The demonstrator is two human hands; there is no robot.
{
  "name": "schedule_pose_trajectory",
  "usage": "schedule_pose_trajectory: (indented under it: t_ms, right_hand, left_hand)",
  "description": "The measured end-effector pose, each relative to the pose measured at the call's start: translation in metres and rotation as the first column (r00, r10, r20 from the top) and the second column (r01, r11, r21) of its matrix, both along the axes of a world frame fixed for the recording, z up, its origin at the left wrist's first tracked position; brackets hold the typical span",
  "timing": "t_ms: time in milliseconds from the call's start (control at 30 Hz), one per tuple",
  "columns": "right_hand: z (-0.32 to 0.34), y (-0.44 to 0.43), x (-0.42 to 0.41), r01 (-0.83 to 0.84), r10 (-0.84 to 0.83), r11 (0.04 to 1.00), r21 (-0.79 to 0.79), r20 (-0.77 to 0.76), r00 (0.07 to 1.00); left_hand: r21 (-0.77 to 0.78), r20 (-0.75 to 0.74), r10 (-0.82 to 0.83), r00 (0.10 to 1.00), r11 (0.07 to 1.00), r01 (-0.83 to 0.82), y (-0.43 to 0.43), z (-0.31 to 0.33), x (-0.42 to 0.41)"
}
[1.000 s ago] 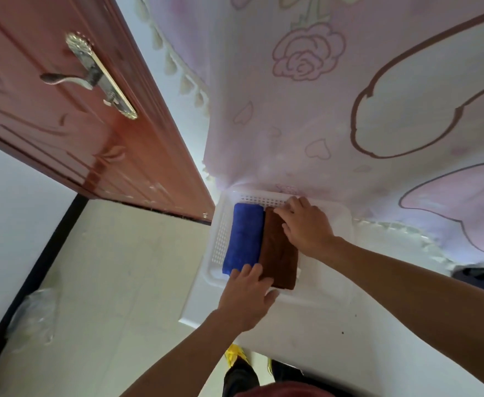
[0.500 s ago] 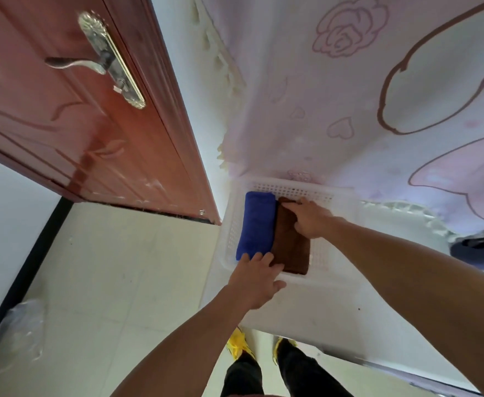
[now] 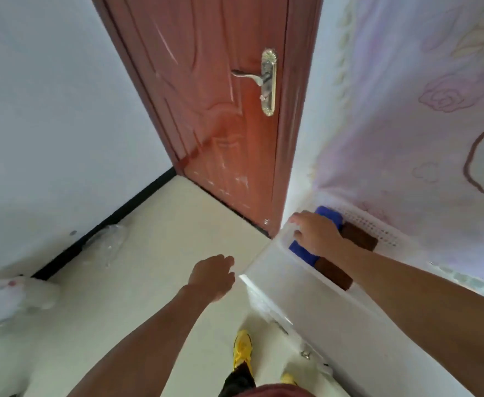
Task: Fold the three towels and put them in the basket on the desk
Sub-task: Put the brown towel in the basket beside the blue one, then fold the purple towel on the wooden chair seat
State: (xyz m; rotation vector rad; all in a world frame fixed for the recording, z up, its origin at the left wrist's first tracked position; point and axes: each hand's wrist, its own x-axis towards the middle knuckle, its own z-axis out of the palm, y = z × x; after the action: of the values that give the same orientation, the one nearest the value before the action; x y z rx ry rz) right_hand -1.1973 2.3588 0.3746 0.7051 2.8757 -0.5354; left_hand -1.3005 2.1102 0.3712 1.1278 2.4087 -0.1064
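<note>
A pale floor (image 3: 154,282) fills the lower part of the view, and a reddish-brown door (image 3: 220,133) stands shut behind it. On the right hangs a pink patterned cloth (image 3: 407,124) with drawn roses. Under this cloth stands the white desk (image 3: 306,302), with its corner towards the person. The white basket (image 3: 378,229) sits on the desk, against the cloth. Inside the basket two folded towels lie side by side and touch each other: the blue towel (image 3: 302,250) on the door side, the brown towel (image 3: 359,239) next to it.

The right hand (image 3: 316,236) lies over the blue towel, with its bent fingers (image 3: 295,219) at the basket's rim. Whether they clamp the rim or the towel, I cannot tell. The left hand (image 3: 212,275) hangs over the floor, just beside the desk corner. Its fingers are relaxed, close together, and hold nothing.

A crumpled plastic bag (image 3: 107,243) lies by the wall. A metal handle (image 3: 253,77) is on the door, and a yellow shoe (image 3: 242,348) stands below.
</note>
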Motion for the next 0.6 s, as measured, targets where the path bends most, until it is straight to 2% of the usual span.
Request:
schedule_pose_trajectory:
  t_ms: [133,200,300,433,600]
  right_hand:
    - [-0.007,-0.083,-0.024,-0.238,0.239,0.97,-0.047,0.02,0.971]
    - [-0.009,-0.143,-0.03,-0.411,0.414,0.909,-0.066,0.038,0.91]
    - [-0.008,-0.237,-0.031,-0.616,0.62,0.784,-0.08,0.042,0.783]
    - [0.008,-0.372,-0.016,-0.817,0.821,0.571,-0.076,0.033,0.571]
    - [0.029,-0.527,0.02,-0.938,0.937,0.347,-0.007,0.045,0.346]
  left_hand:
    - [-0.053,0.019,0.274,0.962,0.961,-0.272,-0.106,0.002,0.043]
    - [-0.092,0.036,0.425,0.905,0.903,-0.42,-0.17,0.008,0.076]
    - [-0.122,0.032,0.628,0.777,0.775,-0.621,-0.26,0.017,0.126]
    - [-0.117,0.005,0.83,0.557,0.554,-0.825,-0.37,0.03,0.204]
    - [-0.058,0.021,0.947,0.319,0.32,-0.946,-0.483,0.038,0.302]
